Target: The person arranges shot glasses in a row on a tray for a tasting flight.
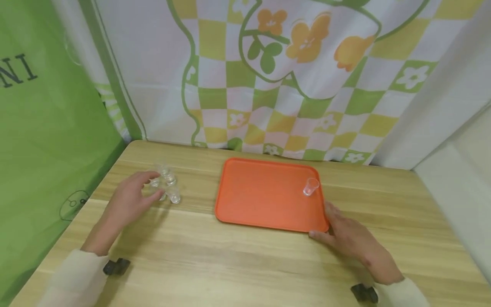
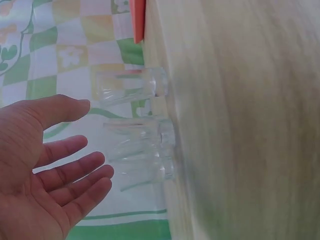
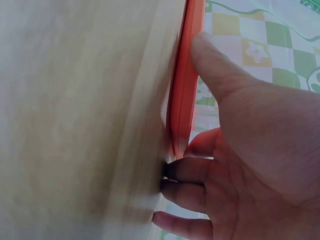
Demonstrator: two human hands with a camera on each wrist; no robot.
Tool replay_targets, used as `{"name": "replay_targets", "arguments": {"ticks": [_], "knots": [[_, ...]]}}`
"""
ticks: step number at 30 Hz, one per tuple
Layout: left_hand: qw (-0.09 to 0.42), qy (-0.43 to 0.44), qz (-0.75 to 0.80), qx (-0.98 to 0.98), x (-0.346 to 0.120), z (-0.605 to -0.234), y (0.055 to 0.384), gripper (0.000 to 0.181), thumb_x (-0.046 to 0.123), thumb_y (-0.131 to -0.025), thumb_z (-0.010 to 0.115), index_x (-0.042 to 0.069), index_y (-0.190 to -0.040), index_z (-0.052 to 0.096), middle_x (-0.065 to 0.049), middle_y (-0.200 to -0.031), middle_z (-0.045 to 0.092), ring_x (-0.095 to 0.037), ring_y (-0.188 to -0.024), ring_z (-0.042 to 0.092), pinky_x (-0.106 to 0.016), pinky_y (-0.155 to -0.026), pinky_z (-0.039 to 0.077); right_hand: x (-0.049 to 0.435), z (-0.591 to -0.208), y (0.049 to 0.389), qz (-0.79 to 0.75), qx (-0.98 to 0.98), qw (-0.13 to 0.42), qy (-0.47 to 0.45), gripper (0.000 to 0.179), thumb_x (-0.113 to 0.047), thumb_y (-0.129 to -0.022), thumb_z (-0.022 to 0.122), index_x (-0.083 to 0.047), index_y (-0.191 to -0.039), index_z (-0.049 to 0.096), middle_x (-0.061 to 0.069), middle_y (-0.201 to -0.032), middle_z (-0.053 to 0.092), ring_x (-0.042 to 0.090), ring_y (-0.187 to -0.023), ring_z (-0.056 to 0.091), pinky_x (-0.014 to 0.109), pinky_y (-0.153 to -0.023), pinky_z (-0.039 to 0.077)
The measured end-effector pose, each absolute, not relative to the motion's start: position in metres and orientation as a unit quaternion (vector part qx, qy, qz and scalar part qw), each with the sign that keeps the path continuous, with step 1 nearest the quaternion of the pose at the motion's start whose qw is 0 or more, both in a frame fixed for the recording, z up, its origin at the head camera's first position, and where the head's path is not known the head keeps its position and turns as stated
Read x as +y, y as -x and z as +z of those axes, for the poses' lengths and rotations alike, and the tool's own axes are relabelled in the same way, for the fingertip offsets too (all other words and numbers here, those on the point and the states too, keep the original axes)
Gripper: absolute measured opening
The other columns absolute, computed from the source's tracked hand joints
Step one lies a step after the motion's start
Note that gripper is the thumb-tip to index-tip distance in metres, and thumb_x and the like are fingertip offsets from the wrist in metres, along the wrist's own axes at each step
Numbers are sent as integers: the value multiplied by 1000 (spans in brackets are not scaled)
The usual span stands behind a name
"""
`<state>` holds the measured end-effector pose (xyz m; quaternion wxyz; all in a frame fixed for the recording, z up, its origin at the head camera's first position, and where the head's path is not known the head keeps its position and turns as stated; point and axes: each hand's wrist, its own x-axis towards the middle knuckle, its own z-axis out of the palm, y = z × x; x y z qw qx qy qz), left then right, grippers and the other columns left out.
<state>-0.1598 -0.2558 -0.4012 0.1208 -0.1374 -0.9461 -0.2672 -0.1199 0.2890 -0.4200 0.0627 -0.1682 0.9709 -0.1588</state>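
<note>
At the right end of an orange tray (image 1: 264, 192): one small clear glass (image 1: 311, 186), upright, inside the rim near the right edge. Placement at the side presumably leaves room for others.

Right hand (image 1: 353, 238): grip set round the tray's near right corner, thumb against the near edge, forefinger bent about the right side, other fingertips down by the surface (image 1: 215, 264). Has hold of that corner only; likely a steadying hold, since a light tray could slide.

Left hand (image 1: 128, 198): grip well parted, thumb and fingers spread, nothing held. Placed beside a cluster of clear glasses (image 1: 174, 197), apart from them in the left wrist view; the spread suits a small upright glass.

Cluster: several, left of the tray, thick bases down, close together; exact count uncertain through overlap. Close standing probably keeps them within one hand's reach.

Surface: pale wood grain, rounded far left corner.

Room: behind, a white hanging cloth (image 1: 161, 76) with green and yellow checks and orange flowers; at left, a green cloth (image 1: 50, 128) bearing dark lettering, partly cut off. Light sleeves, a small black device (image 1: 116, 267) at the left wrist, another at the right.
</note>
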Motion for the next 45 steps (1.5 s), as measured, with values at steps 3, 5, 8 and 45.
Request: {"name": "replay_targets", "arguments": {"ticks": [3, 5, 8, 45], "knots": [[104, 126, -275, -947, -257, -403, 159, 51, 22, -96, 75, -6, -135, 59, -30, -131, 61, -48, -110, 62, -64, -89, 51, 289, -419, 120, -162, 970, 60, 174, 100, -58, -98, 63, 10, -158, 22, 34, -157, 32, 51, -140, 39, 65, -109, 37], [95, 119, -278, -948, -258, -402, 158, 51, 23, -97, 74, -7, -135, 59, -30, -131, 61, -48, -108, 62, -64, -87, 52, 289, -419, 121, -166, 968, 59, 178, 99, -58, -98, 63, 8, -159, 22, 32, -158, 32, 51, -140, 39, 65, -109, 37], [81, 121, -274, -951, -259, -402, 160, 51, 25, -98, 73, -9, -134, 59, -31, -128, 63, -50, -104, 64, -64, -87, 52, 290, -419, 120, -168, 968, 65, 175, 100, -59, -98, 62, 7, -160, 20, 32, -158, 31, 51, -140, 38, 66, -108, 37], [63, 102, -284, -951, -266, -399, 164, 41, 24, -99, 69, -8, -126, 64, -29, -115, 69, -46, -94, 71, -61, -80, 57, 291, -419, 118, -160, 971, 75, 159, 102, -61, -98, 60, 11, -158, 18, 35, -157, 30, 50, -142, 35, 63, -112, 35]]}}
